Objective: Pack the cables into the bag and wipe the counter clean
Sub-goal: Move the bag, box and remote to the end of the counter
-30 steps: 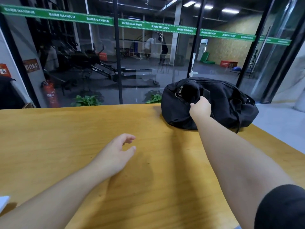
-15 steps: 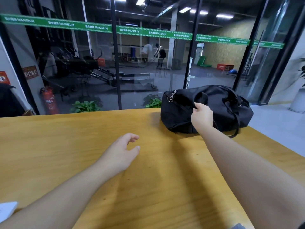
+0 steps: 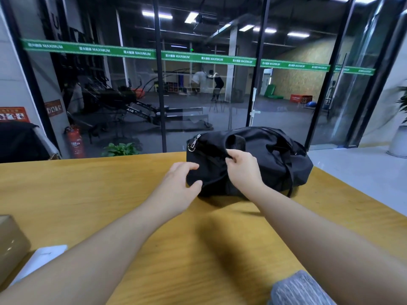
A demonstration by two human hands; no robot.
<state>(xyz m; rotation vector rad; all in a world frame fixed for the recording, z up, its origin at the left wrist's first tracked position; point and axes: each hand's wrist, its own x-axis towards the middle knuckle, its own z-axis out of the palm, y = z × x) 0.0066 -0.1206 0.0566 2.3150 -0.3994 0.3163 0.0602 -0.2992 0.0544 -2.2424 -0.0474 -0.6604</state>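
A black duffel bag lies on the wooden counter near its far edge, with a metal zipper pull at its left end. My right hand pinches a fold of the bag's fabric on the near side. My left hand reaches the bag's left end, fingers and thumb spread around its corner and touching the cloth. No cables show in this view.
A cardboard box and a white flat object sit at the counter's near left. Glass walls stand right behind the counter. The counter's right edge drops to the floor.
My right hand has drawn the bag nearer along the counter. My left hand moved forward and right from the bare counter to the bag's left end.
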